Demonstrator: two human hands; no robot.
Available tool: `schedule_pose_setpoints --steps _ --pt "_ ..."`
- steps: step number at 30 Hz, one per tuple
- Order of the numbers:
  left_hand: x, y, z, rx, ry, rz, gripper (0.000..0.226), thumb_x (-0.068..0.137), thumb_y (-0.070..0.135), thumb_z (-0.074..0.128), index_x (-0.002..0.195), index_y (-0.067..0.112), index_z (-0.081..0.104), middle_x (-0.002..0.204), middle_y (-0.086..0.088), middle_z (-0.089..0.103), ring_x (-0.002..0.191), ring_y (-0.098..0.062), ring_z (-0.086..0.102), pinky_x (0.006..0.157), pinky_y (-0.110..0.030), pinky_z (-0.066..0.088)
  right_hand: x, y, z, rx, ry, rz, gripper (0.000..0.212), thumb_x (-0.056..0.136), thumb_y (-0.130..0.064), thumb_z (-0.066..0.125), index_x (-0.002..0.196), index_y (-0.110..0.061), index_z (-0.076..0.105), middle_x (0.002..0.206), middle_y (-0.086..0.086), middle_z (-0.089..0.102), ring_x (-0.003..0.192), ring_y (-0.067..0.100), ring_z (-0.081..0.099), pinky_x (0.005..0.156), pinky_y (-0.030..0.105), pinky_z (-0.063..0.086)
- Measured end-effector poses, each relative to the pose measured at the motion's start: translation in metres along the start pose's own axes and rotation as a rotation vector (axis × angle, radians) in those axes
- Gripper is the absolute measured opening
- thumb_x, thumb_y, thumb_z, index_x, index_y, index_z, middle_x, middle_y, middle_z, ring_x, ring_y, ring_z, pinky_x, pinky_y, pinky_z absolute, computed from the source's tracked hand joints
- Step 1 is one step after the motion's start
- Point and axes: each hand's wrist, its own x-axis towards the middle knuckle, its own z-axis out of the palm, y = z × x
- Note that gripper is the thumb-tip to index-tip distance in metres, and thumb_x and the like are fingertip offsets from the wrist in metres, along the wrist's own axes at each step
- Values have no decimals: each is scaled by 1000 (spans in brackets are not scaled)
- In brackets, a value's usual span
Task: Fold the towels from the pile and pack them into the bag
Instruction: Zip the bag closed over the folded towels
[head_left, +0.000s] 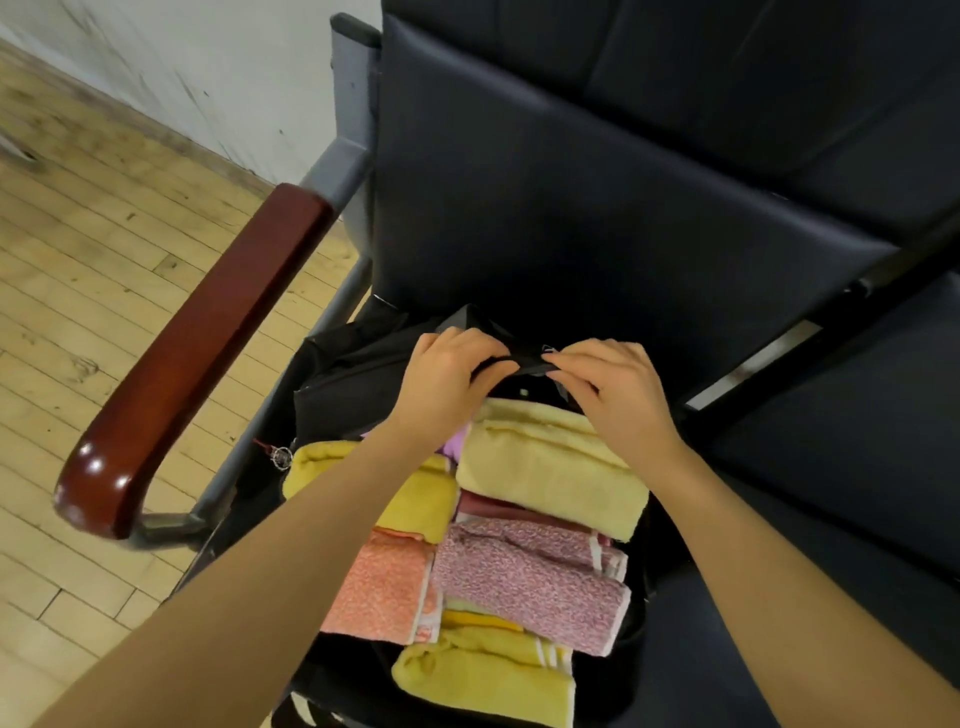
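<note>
Two bare forearms were seen reaching up from the bottom of the frame over a black bag (332, 384) laid open on a dark padded seat (571, 208). Folded towels were packed in it side by side: a yellow towel (488, 675) lowest in the frame, an orange towel (384, 587) and a speckled pink towel (535, 577) above it, and a pale yellow towel (550, 462) higher still, its long axis running across the frame. At the bag's far edge, just above the pale yellow towel, a strip of black fabric was pinched by the left hand (447, 379) and the right hand (618, 395), fingers curled on it from either side; whether it was a flap or a zipper pull could not be told. Both hands were about equally near that edge, so closing the bag was judged to be the step in hand, with the flap needing to be drawn toward the bottom of the frame over the towels. A red-brown wooden armrest (208, 343) was visible at left, with pale wood flooring (78, 260) and a scuffed white wall (182, 62) at upper left.
</note>
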Motion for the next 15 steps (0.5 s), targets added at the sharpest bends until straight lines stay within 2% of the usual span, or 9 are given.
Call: schedule_pose_setpoints --steps 4,5,7,8,10,11,12,14,15 --pt "10 9 0 -231 -61 -205 16 92 26 61 85 13 68 71 2 64 59 -9 54 64 -28 39 -4 -2 -1 66 65 100 27 87 -34 59 98 -13 72 90 -2 61 83 16 57 83 29 36" --pt "11 11 0 -287 -64 -267 15 92 25 62 82 15 67 71 0 64 61 -11 55 62 -31 43 -7 -3 1 76 77 161 25 85 -34 66 99 -14 69 92 -5 59 86 12 54 85 27 32" --pt "13 13 2 -352 -64 -368 16 92 25 63 79 17 67 74 -5 67 67 -19 59 67 -39 48 -17 0 5 125 60 273 34 78 -31 76 102 -14 60 97 -9 55 88 2 42 87 24 27" --pt "14 14 3 -368 -67 -400 16 91 25 63 78 17 67 75 -8 67 70 -25 61 69 -42 49 -22 3 7 120 54 275 36 77 -31 77 103 -14 58 98 -8 55 88 1 41 87 25 26" --pt "17 15 3 -389 -65 -436 16 91 26 63 76 21 67 75 -9 68 74 -29 62 75 -47 51 -31 12 11 13 100 193 30 81 -35 70 101 -15 59 102 -4 59 93 10 51 88 28 26" --pt "18 15 4 -374 -62 -442 18 92 28 62 74 26 65 74 -9 67 74 -26 60 80 -45 47 -33 16 12 -54 133 159 26 84 -36 64 101 -16 61 105 -2 58 94 15 54 89 30 27" --pt "18 16 5 -325 -69 -444 19 93 30 60 74 28 62 74 -10 67 76 -21 58 88 -38 37 -35 19 13 -117 163 140 24 86 -36 59 100 -16 63 108 0 55 95 19 52 88 32 28" --pt "17 18 8 -185 -71 -454 19 94 33 56 77 28 61 75 -12 65 87 -16 51 80 -24 16 -35 20 15 -204 211 118 22 89 -32 55 98 -16 66 108 1 48 92 22 46 83 34 30" --pt "17 19 9 -154 -57 -455 18 95 34 55 79 27 60 76 -13 64 93 -17 50 75 -22 12 -35 21 16 -238 227 99 22 90 -31 54 98 -15 67 105 2 47 89 23 47 81 35 30"
